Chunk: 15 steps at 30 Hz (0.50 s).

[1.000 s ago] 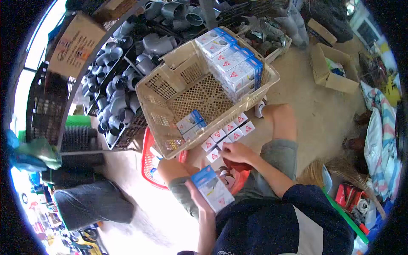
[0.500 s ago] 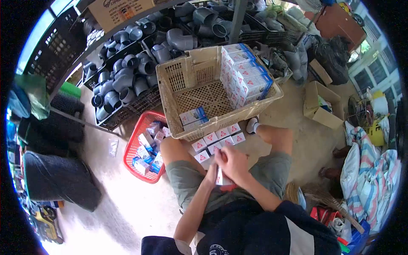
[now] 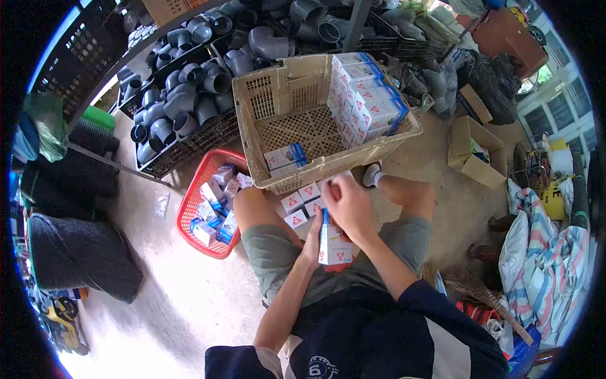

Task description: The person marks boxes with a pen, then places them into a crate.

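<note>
Between my thighs, my left hand (image 3: pixel 314 240) is wrapped round the side of a white and blue box (image 3: pixel 333 245). Just above the box's far end is my right hand (image 3: pixel 347 205), its fingers curled together and slightly blurred; what they hold, if anything, is hidden. Small white boxes with red triangles (image 3: pixel 295 218) stand in rows on the floor beyond my hands. Behind them, a beige plastic crate (image 3: pixel 341 165) holds stacked boxes (image 3: pixel 372 114) on its right side and a few boxes (image 3: pixel 285 158) in its near left corner.
A red basket (image 3: pixel 218 251) of loose boxes sits left of my knee. Black crates of grey pipe fittings (image 3: pixel 183 104) stand behind it. An open cardboard box (image 3: pixel 476 151) lies to the right, near striped sacks (image 3: pixel 549 252). Rolled dark netting (image 3: pixel 79 259) is at the left.
My right hand has moved up from the box, and more of the box shows in my left hand. The view has shifted slightly.
</note>
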Motion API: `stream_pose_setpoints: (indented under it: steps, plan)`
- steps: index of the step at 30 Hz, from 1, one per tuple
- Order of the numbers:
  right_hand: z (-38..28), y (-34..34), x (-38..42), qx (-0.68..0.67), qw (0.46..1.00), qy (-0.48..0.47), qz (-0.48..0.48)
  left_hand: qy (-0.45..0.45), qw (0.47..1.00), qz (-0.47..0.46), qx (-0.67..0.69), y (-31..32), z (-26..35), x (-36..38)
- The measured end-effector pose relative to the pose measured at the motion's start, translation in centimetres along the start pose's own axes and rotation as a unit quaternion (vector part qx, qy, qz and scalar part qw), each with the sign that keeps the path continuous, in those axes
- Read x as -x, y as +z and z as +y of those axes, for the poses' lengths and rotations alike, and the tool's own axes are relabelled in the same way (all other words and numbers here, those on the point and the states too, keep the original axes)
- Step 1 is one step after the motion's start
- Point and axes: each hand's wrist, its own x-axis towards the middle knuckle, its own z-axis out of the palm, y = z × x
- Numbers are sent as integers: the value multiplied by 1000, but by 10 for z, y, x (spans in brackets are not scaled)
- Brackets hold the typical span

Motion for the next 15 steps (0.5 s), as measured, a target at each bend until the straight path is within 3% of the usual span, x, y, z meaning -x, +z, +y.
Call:
stream_pose_setpoints:
  steps: [2,4,7,8,11,12,13,15]
  plan:
    - [-9,-2,0,19,999,36,30,24,999,33,-2,9,4,2]
    - [-12,7,31,20,998,-55,23,68,995,49,58,-9,-1,-9]
    - [-17,-4,65,7,987,-151,-56,146,983,-64,87,-32,1,-19]
    - [-17,-9,68,-1,980,-179,-83,147,984,-64,74,-37,-2,-19]
    - [-6,-8,44,15,984,-141,-105,89,995,-24,46,-11,-1,-14]
    - [-3,-6,26,17,990,-131,-57,37,997,52,46,4,-3,-7]
    - [-2,-4,11,14,993,-107,-52,-18,998,-67,-4,-17,-3,-11]
    - [-2,1,-6,7,998,-56,-40,25,1000,-7,-13,-27,-15,-18]
